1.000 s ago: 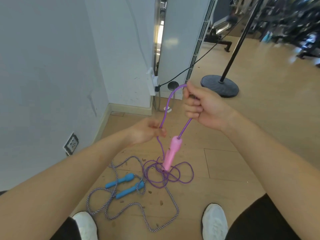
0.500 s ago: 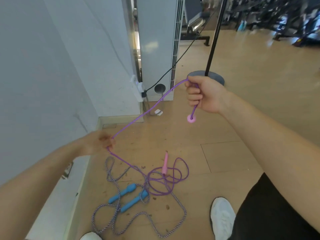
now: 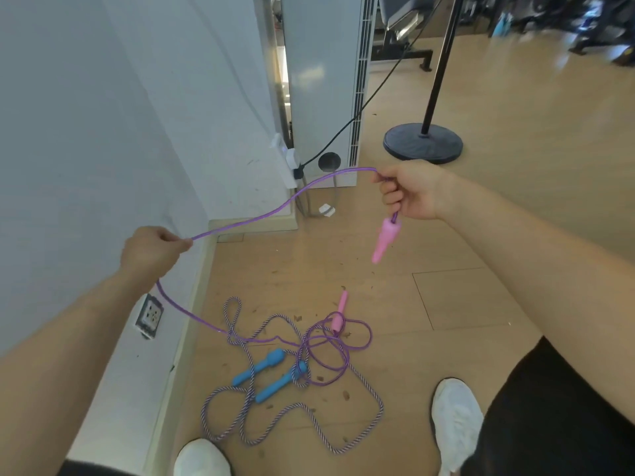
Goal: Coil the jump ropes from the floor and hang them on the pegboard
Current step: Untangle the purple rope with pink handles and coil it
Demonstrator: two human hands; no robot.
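One purple rope (image 3: pixel 275 213), left hand (image 3: pixel 151 250) near wall (image 3: pixel 86 132), right hand (image 3: pixel 410 190) over floor (image 3: pixel 515 235).

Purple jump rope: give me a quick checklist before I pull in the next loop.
1. Right hand grips purple jump rope just above hanging pink handle: ok.
2. Left hand pinches the stretched span: ok.
3. Second pink handle off the floor: not ok, lies among purple loops.
4. Purple rope clear of blue-handled striped rope: not ok, they cross.
5. Pegboard located: cannot tell, not in view.
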